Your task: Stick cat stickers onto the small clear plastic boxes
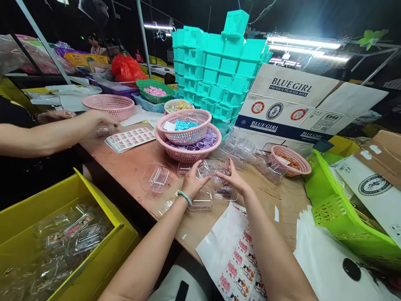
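Between my two hands is a clear plastic clamshell box (209, 168). My left hand (194, 183), with a pale green bangle at the wrist, grips its left side with thumb and fingers. My right hand (234, 179) holds the right side, thumb toward the middle and fingers at the edge. Another clear box (201, 200) lies just below my left hand, and one more (226, 192) sits under my right hand. To the left, an opened clear box (156, 179) rests on the table. A sticker sheet with cartoon cats (242, 267) lies partly beneath my right forearm.
Stacked pink baskets (188, 156) hold blue and purple pieces. Clear shells (238, 148) pile behind my hands. A yellow bin (122, 225) with packed boxes stands at left, a green basket (344, 225) at right. A co-worker's hand (103, 121) is near another sticker stack (130, 139).
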A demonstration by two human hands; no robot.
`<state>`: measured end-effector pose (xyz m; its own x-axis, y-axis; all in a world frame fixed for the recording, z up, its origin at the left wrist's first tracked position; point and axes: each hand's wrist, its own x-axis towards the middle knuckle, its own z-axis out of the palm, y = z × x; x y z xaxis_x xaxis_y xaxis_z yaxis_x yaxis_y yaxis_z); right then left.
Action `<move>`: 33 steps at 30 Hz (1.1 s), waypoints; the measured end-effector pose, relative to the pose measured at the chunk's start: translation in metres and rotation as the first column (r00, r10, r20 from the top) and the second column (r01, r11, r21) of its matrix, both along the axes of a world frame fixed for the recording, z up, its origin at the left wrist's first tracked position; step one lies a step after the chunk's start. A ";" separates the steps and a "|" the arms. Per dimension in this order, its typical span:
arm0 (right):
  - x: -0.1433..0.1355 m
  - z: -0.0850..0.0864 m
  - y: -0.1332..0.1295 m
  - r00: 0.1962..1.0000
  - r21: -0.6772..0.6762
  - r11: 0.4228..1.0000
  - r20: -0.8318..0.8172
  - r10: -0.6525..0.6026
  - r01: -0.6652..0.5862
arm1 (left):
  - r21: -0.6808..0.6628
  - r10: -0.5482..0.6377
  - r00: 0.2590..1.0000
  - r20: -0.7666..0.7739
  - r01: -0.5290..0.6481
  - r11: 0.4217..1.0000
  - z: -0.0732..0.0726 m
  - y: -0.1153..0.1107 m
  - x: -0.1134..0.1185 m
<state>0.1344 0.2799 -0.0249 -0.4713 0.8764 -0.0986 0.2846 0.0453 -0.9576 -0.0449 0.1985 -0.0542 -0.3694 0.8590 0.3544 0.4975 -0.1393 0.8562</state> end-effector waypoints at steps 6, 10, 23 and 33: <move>0.024 0.007 0.037 0.860 0.530 0.728 -0.006 -0.509 0.435 | 0.036 0.152 0.956 -0.252 -0.148 0.988 0.000 -0.010 -0.007; 0.048 0.020 0.092 0.838 0.563 0.694 0.004 -0.545 0.449 | 0.166 0.225 0.914 -0.338 -0.178 0.970 0.024 -0.017 0.006; 0.092 0.011 0.037 0.906 0.549 0.767 0.040 -0.421 0.332 | 0.126 -0.254 0.774 -0.580 0.393 0.911 0.040 0.014 0.085; 0.154 0.019 -0.071 0.944 0.322 0.891 -0.187 -0.273 0.321 | 0.152 -0.652 0.700 0.293 0.639 0.754 0.054 0.012 0.143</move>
